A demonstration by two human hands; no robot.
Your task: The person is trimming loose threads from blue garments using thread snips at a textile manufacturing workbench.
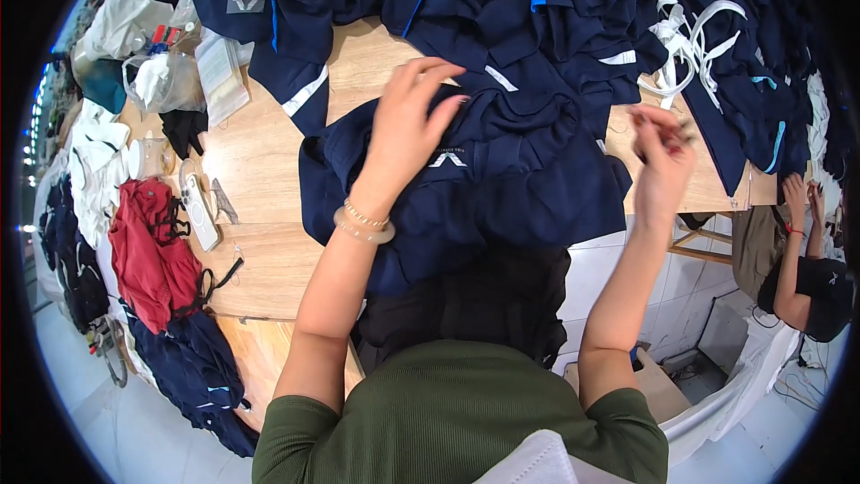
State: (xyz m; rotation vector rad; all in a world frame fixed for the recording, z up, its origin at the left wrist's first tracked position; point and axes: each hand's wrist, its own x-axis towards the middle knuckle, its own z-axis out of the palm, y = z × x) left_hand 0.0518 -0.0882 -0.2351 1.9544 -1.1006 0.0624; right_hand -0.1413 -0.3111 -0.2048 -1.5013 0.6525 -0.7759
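Observation:
A navy blue garment with a small white logo lies bunched at the table's front edge, partly over my lap. Above its left part is my left hand, fingers stretched and thumb apart, holding nothing. Beaded bracelets circle that wrist. My right hand is off the garment's right side, apart from it. Its fingers are curled together in a pinch, slightly blurred, and whatever they may hold is too small to make out.
Heaped navy garments with white and blue trims fill the far side. White straps lie at the far right. Left are plastic bags, a phone and red cloth. Another person works at the right edge.

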